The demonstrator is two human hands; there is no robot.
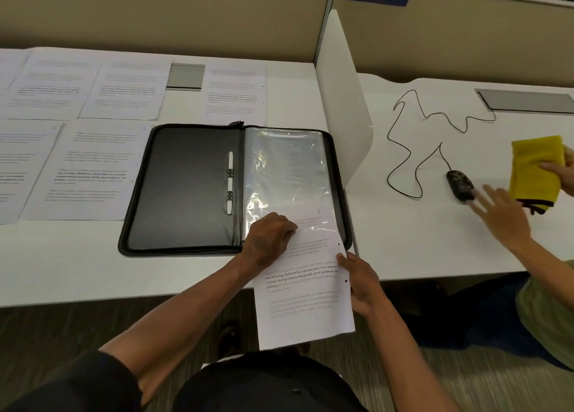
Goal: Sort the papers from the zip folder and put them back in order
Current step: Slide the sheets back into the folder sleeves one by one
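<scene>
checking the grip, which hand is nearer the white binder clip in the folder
Left. The left hand rests on the plastic sleeve just right of the binder clip; the right hand holds the sheet's edge, farther off.

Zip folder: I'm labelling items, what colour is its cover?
Black zip folder, seen in the head view.

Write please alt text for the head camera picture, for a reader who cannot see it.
Two hands work a printed sheet at a clear sleeve in an open black zip folder: left hand on the sleeve's edge, right hand gripping the sheet. More sheets lie on the white desk.
</scene>
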